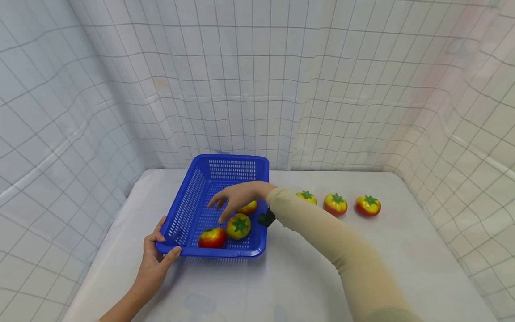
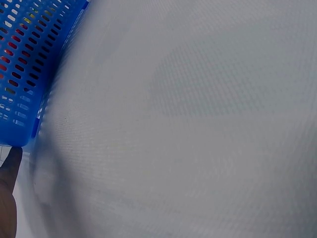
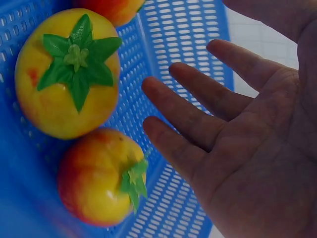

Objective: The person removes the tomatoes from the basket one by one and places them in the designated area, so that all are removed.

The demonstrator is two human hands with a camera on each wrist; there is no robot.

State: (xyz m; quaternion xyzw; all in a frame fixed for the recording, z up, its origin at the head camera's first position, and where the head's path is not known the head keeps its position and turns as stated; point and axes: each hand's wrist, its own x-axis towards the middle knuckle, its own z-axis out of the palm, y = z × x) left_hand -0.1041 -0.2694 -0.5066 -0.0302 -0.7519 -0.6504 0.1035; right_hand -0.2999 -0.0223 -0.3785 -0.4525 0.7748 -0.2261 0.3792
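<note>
A blue plastic basket with slotted walls stands on the white table. My left hand grips its near left corner, thumb at the front rim and fingers at the left side; the left wrist view catches a finger against the basket's corner. Over the basket, my right hand hovers palm down, fingers spread and holding nothing. Below it lie three red-and-yellow fruits with green leafy tops: one at the front, one beside it, and one partly hidden by the hand.
To the right of the basket, three similar fruits sit in a row on the table: one partly behind the right sleeve, a middle one and a far right one. White grid-patterned sheets enclose the table's back and sides.
</note>
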